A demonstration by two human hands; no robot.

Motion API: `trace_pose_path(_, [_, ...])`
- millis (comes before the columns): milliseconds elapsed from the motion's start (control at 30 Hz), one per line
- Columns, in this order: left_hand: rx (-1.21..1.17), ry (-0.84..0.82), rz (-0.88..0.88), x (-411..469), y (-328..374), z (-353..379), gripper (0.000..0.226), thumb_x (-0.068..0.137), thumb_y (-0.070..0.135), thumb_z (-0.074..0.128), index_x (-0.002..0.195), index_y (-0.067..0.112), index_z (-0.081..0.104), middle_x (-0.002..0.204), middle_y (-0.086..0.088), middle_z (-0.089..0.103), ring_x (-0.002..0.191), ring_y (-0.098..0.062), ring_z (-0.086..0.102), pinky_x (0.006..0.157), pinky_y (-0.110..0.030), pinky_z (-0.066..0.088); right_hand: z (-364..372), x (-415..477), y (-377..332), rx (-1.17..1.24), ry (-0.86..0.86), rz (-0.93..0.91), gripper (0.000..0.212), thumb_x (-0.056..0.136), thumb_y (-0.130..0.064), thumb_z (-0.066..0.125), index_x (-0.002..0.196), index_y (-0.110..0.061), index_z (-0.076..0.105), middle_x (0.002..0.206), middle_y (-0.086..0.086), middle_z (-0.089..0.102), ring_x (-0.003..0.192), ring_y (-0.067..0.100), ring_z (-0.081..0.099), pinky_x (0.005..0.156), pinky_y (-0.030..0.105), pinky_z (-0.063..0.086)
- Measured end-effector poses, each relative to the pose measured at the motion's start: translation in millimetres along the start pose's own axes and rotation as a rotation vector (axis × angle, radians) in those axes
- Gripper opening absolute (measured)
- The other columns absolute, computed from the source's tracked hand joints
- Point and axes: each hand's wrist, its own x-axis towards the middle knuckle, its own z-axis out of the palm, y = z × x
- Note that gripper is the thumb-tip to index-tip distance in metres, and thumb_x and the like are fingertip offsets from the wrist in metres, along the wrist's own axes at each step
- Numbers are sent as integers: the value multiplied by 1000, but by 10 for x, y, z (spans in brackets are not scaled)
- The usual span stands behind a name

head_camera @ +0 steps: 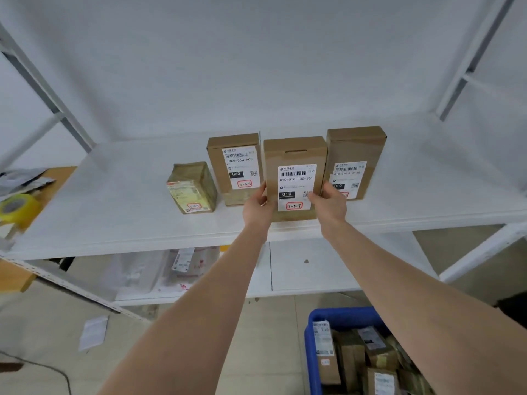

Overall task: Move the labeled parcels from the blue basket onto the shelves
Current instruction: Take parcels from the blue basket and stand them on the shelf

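Brown cardboard, matte, flat rectangular: the held parcel stands upright on the white shelf, at centre frame. White shipping label on its face, barcode, "010", a red-outlined handwritten tag "3-3-7".

At its 9 o'clock, a like carton tagged "3-3-6", upright, just beside. At its 3 o'clock, a third carton, upright, its label partly behind the right hand. Further toward 9, a squat parcel wrapped in glossy tape, wrinkled, slightly turned.

Shelf board smooth painted white, grey-white uprights, plain pale wall behind. Lower shelf holds clear plastic mailers. Yellow tape roll on a wooden surface at frame 9 o'clock. Floor pale tile. Blue basket, hard plastic, at 5 o'clock, holding more brown labelled parcels.

Both bare arms reach up and forward. Left hand clasps the parcel's left edge, fingers curled; right hand presses its right edge, thumb on the front.
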Motion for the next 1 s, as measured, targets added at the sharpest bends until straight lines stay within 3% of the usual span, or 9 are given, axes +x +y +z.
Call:
trace_pose_path(167, [27,-70,9,198,-91,57,55,82,11,53,135,28,50,122,3,66,114,-17,60,102,-37,46,64,217,149,54,2,16,43,84,3,58,123,-15,63,112,-2,69,106,14,63,94,23,47])
trace_pose_path(333, [93,-25,68,223,-134,175,35,86,5,47,115,13,65,111,0,70,109,-21,62,86,-28,48,65,357,272,44,9,6,47,84,0,59,127,-19,61,115,-2,67,104,12,62,97,26,48])
trace_pose_path(433, [125,29,54,207,-198,226,32,89,8,48,115,10,66,113,-3,70,110,-24,60,80,-21,41,45,357,353,55,20,-18,47,84,-1,59,125,-21,63,113,-3,68,102,11,63,96,26,48])
trace_pose_path(600, [127,84,58,179,-223,279,32,90,11,50,119,12,64,115,2,68,104,-13,60,82,-19,40,18,310,445,65,43,-34,44,85,-2,59,125,-21,63,105,-8,69,100,10,62,96,23,46])
trace_pose_path(733, [144,115,71,135,-261,270,33,90,11,50,120,14,64,114,3,68,101,-13,61,80,-20,40,16,285,484,58,40,-9,47,87,-6,60,129,-25,59,114,-5,67,107,12,61,100,25,44])
trace_pose_path(1000, [167,112,45,57,-290,242,37,92,14,53,130,13,54,117,-1,64,91,-9,57,80,-21,40,-27,250,559,-254,-36,-39,54,90,-14,58,141,-26,44,128,-1,61,117,21,57,103,39,44])
